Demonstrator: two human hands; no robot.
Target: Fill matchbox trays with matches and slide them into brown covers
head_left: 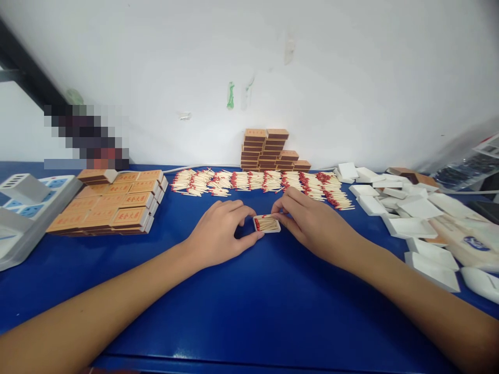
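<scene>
A small white matchbox tray (277,229) lies on the blue table in front of me, partly filled with matches (266,224), most of their red heads at the left end. My left hand (222,231) curves round the tray's left end, thumb at its near corner and forefinger at the far one. Over the tray's right end, my right hand (307,218) has thumb and forefinger pinched together on a match (266,215) along the far side. The fingers hide part of that match. Loose matches (255,180) form a long row of small bundles just beyond both hands.
Closed matchboxes (130,201) are stacked at left beside a white power strip (58,208). More boxes (253,150) stand against the wall. White empty trays (413,226) are heaped at right, near a tissue pack (463,239) and a white mouse (481,283).
</scene>
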